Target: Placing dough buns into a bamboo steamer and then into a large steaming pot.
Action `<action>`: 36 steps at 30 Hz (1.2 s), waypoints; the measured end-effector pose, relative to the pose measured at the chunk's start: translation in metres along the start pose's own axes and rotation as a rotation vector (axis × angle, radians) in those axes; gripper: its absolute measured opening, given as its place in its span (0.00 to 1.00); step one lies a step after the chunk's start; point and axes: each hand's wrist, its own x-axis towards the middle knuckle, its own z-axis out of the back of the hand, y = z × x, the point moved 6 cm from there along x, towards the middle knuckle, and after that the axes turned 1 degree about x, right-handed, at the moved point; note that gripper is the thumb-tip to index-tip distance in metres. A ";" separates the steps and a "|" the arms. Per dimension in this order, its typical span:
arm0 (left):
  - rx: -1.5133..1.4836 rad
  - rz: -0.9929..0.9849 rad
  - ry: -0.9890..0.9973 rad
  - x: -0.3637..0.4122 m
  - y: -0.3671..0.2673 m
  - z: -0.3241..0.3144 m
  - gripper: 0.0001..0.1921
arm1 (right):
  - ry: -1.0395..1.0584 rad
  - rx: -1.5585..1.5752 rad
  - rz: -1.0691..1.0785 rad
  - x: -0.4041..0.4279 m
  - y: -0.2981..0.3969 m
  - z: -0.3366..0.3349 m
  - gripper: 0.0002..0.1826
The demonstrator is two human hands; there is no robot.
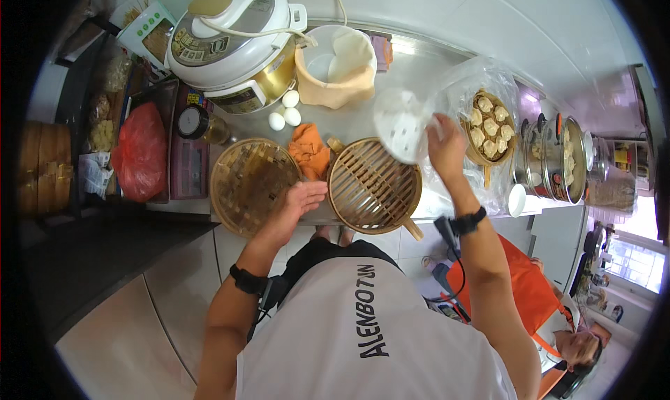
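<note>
My right hand [447, 148] grips the edge of a round, perforated white steamer liner [402, 125], which is blurred and overlaps the upper right rim of a bamboo steamer basket [374, 188]. That basket has a slatted base and a short handle pointing down to the right. My left hand [303, 200] is empty, its fingers stretched towards the left rim of the basket. Below and behind this hand lies a round woven bamboo lid [256, 185]. A crumpled orange cloth [310, 151] rests between lid and basket. At right, another bamboo basket [467, 138] holds several pleated dumplings [491, 126].
Several white eggs [291, 98] sit beside a large electric cooker [235, 49]. A white tub [314, 60] stands behind. Left are a jar [192, 123] and a red plastic bag [140, 151]. Stacked metal steamers [557, 159] stand far right. Another person in an orange apron [515, 285] is at lower right.
</note>
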 end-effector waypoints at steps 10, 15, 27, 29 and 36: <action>-0.094 0.072 -0.124 -0.016 0.004 0.024 0.31 | 0.185 0.352 -0.115 0.132 0.006 -0.101 0.27; -0.130 0.139 -0.270 -0.026 0.011 0.037 0.27 | 0.204 0.350 0.017 0.195 0.031 -0.148 0.30; -0.170 0.100 -0.223 -0.020 0.035 0.043 0.30 | 0.345 0.119 0.136 0.250 0.069 -0.146 0.11; -0.115 0.047 -0.203 -0.015 0.028 0.042 0.30 | 0.313 0.268 0.212 0.246 0.087 -0.121 0.09; 0.358 -0.448 -0.184 -0.005 -0.070 0.013 0.22 | 0.159 0.462 0.275 0.203 0.133 -0.020 0.08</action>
